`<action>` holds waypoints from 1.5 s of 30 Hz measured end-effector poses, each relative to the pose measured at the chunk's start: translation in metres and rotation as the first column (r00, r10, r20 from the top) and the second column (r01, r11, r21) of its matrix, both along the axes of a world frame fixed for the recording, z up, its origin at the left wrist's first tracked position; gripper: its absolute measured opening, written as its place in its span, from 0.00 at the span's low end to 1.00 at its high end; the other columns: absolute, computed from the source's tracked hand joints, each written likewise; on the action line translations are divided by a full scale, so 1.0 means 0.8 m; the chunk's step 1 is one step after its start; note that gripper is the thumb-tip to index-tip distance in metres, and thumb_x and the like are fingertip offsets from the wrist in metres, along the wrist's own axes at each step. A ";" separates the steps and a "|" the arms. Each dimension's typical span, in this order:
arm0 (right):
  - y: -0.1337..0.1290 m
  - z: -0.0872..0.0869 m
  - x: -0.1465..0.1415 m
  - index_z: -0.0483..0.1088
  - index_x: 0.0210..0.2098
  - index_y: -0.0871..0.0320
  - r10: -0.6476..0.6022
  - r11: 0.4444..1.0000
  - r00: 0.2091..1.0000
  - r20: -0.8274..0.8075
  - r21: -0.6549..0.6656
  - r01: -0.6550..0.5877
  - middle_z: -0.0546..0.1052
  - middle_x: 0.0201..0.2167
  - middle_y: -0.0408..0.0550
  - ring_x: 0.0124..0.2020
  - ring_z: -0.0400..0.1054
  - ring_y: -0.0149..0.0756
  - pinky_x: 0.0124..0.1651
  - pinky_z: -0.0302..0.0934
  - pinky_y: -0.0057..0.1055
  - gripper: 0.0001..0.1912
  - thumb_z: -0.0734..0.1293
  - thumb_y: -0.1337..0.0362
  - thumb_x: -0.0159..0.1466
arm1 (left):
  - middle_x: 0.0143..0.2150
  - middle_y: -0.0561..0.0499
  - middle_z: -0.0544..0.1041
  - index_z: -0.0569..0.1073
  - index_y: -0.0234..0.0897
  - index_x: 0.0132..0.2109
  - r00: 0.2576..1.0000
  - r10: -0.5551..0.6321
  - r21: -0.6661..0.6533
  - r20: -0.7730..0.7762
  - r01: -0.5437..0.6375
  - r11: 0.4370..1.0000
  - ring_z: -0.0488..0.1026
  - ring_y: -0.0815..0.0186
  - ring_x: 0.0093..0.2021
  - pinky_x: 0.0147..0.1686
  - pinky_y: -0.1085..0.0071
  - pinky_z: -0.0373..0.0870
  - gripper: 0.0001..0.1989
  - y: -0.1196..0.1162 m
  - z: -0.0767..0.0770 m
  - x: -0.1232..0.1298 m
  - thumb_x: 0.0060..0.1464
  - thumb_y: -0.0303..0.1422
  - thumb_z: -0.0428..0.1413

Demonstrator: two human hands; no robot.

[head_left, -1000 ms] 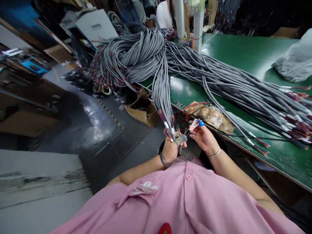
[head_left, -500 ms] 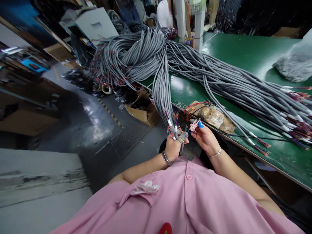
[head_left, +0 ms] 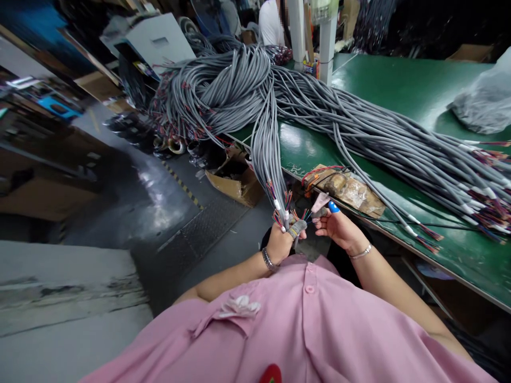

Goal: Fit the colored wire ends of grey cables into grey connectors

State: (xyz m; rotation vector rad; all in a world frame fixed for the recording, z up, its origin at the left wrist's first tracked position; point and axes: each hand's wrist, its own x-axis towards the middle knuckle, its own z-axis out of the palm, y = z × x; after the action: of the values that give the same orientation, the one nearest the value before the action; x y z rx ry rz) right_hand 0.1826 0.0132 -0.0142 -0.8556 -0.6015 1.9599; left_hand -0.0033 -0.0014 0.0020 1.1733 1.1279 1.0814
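My left hand [head_left: 280, 243] is closed around the ends of several grey cables [head_left: 266, 143] that hang over the table edge. A grey cover wraps its thumb. Coloured wires [head_left: 305, 214] fan out from a cable end beside that thumb, pointing towards my right hand [head_left: 340, 230]. This hand has a blue cover [head_left: 333, 207] on one digit and pink and grey wraps on others. Its fingers are curled together at the tips of the wires; what lies between them is too small to make out. White bands [head_left: 277, 204] mark the cable ends by my left hand.
On the green table [head_left: 383, 80] lies a long bundle of grey cables [head_left: 383, 135] with bared coloured ends. A taped brown pad [head_left: 355, 196] sits at the near edge. A cardboard box [head_left: 235, 186] stands below. A clear plastic bag [head_left: 485, 101] is at right. A person [head_left: 271, 24] is behind.
My right hand has shifted slightly right and down, away from my left hand, and its fingers have turned. My left hand has barely moved and still grips the cables.
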 end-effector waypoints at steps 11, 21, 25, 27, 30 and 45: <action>0.002 0.016 0.005 0.75 0.28 0.60 0.102 0.982 0.969 0.225 0.133 -0.134 0.72 0.21 0.40 0.21 0.63 0.23 0.26 0.64 0.23 0.12 0.76 0.59 0.52 | 0.23 0.48 0.76 0.77 0.34 0.26 0.942 -0.227 0.082 -0.247 0.254 0.964 0.70 0.69 0.25 0.29 0.73 0.65 0.16 -0.001 0.011 -0.010 0.54 0.42 0.59; -0.020 0.043 -0.019 0.76 0.30 0.57 -0.010 0.882 0.901 0.434 0.428 -0.196 0.77 0.26 0.44 0.27 0.68 0.34 0.35 0.63 0.32 0.11 0.74 0.56 0.55 | 0.24 0.50 0.77 0.77 0.32 0.29 0.865 -0.437 -0.105 -0.244 0.425 0.899 0.68 0.71 0.22 0.23 0.77 0.62 0.10 0.004 0.009 -0.009 0.47 0.36 0.63; -0.027 0.043 -0.011 0.77 0.34 0.56 -0.189 0.840 0.851 0.490 0.530 -0.118 0.78 0.31 0.45 0.32 0.69 0.36 0.39 0.63 0.33 0.08 0.72 0.57 0.59 | 0.23 0.48 0.77 0.77 0.32 0.27 0.903 -0.366 -0.104 -0.224 0.351 0.931 0.70 0.70 0.21 0.23 0.76 0.64 0.12 0.007 0.008 -0.011 0.49 0.38 0.61; -0.030 0.037 -0.003 0.77 0.35 0.55 -0.304 0.838 0.810 0.502 0.546 -0.024 0.78 0.33 0.45 0.34 0.68 0.36 0.40 0.63 0.32 0.08 0.72 0.58 0.59 | 0.22 0.47 0.77 0.77 0.32 0.25 0.947 -0.271 -0.092 -0.171 0.259 0.962 0.70 0.69 0.21 0.24 0.75 0.65 0.14 0.007 0.008 -0.010 0.49 0.40 0.61; -0.036 0.024 -0.003 0.74 0.37 0.54 -0.360 0.888 0.796 0.486 0.439 0.134 0.76 0.31 0.44 0.31 0.67 0.34 0.34 0.63 0.31 0.12 0.71 0.54 0.59 | 0.22 0.47 0.77 0.76 0.33 0.25 0.987 -0.140 -0.079 -0.074 0.134 0.988 0.71 0.69 0.21 0.23 0.75 0.65 0.16 0.006 0.007 -0.007 0.49 0.42 0.62; -0.017 0.024 -0.042 0.71 0.28 0.57 -0.075 0.948 0.935 0.348 0.316 -0.041 0.73 0.17 0.41 0.19 0.64 0.30 0.25 0.52 0.28 0.16 0.72 0.50 0.56 | 0.22 0.47 0.78 0.76 0.32 0.23 0.964 -0.265 -0.023 -0.002 0.265 0.964 0.68 0.71 0.21 0.24 0.74 0.63 0.16 0.006 -0.003 -0.014 0.49 0.41 0.63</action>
State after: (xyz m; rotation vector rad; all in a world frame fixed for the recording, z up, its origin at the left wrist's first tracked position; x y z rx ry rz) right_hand 0.1486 -0.0005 0.0054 -1.0094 -1.0878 1.6364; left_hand -0.0148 0.0031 -0.0001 1.2691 0.9527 0.8578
